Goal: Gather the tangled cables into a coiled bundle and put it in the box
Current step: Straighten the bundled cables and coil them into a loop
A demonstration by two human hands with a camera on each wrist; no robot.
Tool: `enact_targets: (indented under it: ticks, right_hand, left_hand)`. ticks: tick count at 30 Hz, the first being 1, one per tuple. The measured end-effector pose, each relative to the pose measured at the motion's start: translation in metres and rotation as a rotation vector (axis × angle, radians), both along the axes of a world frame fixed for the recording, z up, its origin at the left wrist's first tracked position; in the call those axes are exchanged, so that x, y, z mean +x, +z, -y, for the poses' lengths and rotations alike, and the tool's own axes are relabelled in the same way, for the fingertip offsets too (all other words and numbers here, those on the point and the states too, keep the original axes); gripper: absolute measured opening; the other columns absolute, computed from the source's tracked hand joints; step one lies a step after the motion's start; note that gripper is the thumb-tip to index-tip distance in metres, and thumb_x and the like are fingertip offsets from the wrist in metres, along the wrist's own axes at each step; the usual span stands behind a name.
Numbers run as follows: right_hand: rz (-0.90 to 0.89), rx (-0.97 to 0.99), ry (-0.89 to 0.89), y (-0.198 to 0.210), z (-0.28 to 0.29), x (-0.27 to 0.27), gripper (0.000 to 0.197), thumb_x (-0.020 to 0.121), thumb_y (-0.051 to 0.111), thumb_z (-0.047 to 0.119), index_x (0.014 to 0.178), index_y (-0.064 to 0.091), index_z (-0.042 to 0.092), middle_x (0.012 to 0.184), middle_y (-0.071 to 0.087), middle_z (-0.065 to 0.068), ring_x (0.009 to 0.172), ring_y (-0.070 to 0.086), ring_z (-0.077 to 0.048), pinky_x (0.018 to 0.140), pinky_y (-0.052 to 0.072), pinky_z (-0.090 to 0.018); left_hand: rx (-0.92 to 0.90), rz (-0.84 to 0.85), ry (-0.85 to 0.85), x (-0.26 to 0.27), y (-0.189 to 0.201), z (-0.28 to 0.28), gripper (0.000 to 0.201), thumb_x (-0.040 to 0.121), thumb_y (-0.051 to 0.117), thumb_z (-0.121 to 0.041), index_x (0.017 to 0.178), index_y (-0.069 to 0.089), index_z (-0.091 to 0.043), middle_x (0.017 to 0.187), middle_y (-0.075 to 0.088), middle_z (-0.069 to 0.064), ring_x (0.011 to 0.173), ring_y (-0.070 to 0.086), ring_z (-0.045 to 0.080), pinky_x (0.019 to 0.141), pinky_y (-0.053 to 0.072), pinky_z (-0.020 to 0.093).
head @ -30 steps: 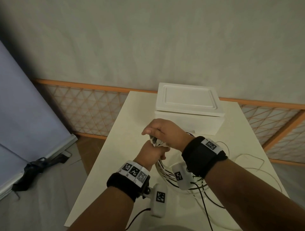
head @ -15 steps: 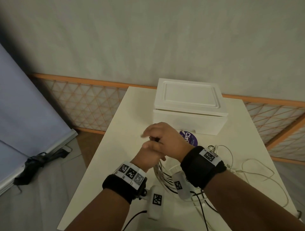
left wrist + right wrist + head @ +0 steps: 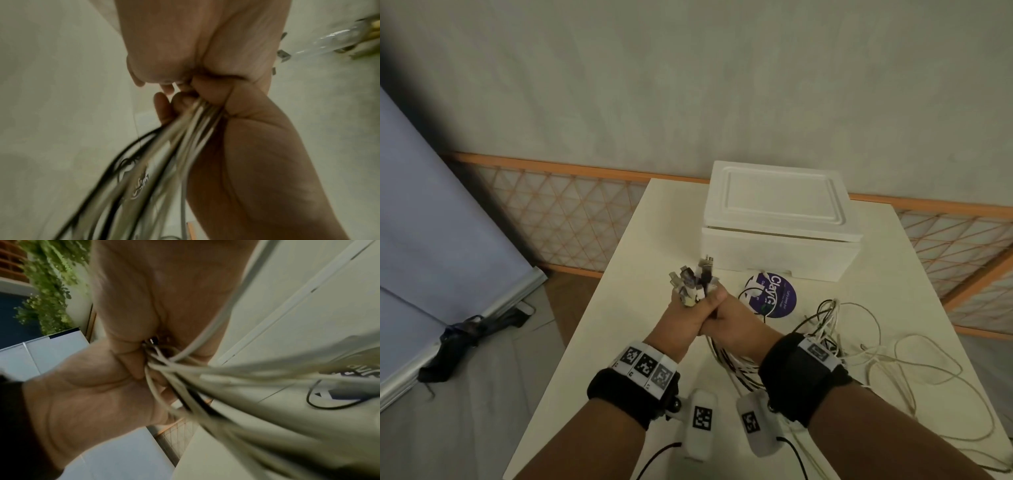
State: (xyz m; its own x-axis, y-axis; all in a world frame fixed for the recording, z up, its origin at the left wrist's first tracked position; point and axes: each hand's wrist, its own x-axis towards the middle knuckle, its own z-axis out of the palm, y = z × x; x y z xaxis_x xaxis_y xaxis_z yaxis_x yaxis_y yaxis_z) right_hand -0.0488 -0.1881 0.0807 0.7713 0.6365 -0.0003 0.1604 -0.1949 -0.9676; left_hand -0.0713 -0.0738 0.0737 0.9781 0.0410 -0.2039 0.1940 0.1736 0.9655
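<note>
Since a second ago the two hands have turned and lifted the gathered cable ends, so that a cluster of plugs (image 3: 695,279) now sticks up above the fists, where before the right hand lay over the left and hid them. The purple round sticker (image 3: 770,295) on the table (image 3: 592,339), covered earlier, now shows just right of the hands.

The left hand (image 3: 681,318) and the right hand (image 3: 729,320) are pressed side by side, both with fingers curled tight round the cables (image 3: 729,363) just below the plugs. In the left wrist view the left hand (image 3: 257,146) clamps the white and black strands as they fan down out of the fist; in the right wrist view the right hand (image 3: 160,293) closes on the same bunch beside the left palm.

Below the fists the cables hang toward the near right of the table, where loose loops (image 3: 893,363) lie spread out, not coiled. The white box (image 3: 777,253) stands at the far side of the table, beyond the hands, with its lid (image 3: 777,202) on it.
</note>
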Motion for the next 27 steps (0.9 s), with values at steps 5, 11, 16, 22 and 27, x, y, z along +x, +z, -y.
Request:
enact_targets:
  ticks: [5,11,16,22,27]
  right_hand:
    - [0.052,-0.169,-0.072,0.004,0.005,-0.006,0.028,0.085,0.049,0.001,0.093,0.047,0.028,0.078,0.054,0.002,0.070,0.050,-0.012,0.064,0.044,-0.037]
    - [0.402,-0.587,0.053,0.000,-0.005,-0.021,0.025,0.090,0.049,0.018,0.112,0.047,0.005,0.090,0.062,-0.015,0.079,0.058,-0.029,0.069,0.046,-0.038]
    - [0.323,-0.508,-0.020,0.014,-0.010,-0.021,0.016,0.085,0.060,0.019,0.094,0.059,0.006,0.080,0.063,-0.011,0.067,0.056,-0.018,0.061,0.047,-0.030]
    - [0.201,-0.326,-0.052,0.019,-0.010,-0.022,0.016,0.082,0.064,0.012,0.072,0.059,0.024,0.070,0.058,0.007,0.067,0.055,-0.008,0.063,0.043,-0.019]
    - [0.270,-0.359,-0.028,0.014,-0.011,-0.017,0.015,0.085,0.057,0.010,0.098,0.064,0.012,0.090,0.065,0.001,0.085,0.060,-0.016,0.074,0.049,-0.025]
  left_hand:
    - [-0.115,0.091,-0.039,-0.003,0.010,-0.020,0.065,0.058,0.087,-0.009,0.112,0.051,-0.016,0.100,0.064,0.009,0.099,0.060,0.024,0.077,0.052,0.026]
    - [-0.213,0.142,0.012,-0.003,0.025,-0.033,0.076,0.056,0.083,-0.057,0.123,0.059,-0.032,0.125,0.064,-0.002,0.113,0.062,0.018,0.095,0.051,0.036]
    - [0.127,0.240,0.009,-0.010,0.026,-0.016,0.014,0.086,0.064,-0.016,0.085,0.077,-0.021,0.093,0.075,-0.001,0.090,0.067,0.010,0.086,0.051,0.035]
    - [0.090,0.272,-0.093,-0.008,0.025,-0.016,0.066,0.074,0.047,-0.080,0.095,0.076,-0.024,0.126,0.063,-0.014,0.110,0.062,0.016,0.098,0.046,0.032]
    - [0.272,0.379,-0.171,-0.009,0.013,-0.024,0.043,0.070,0.073,-0.046,0.112,0.066,-0.040,0.151,0.030,-0.022,0.121,0.056,0.020,0.102,0.045,0.038]
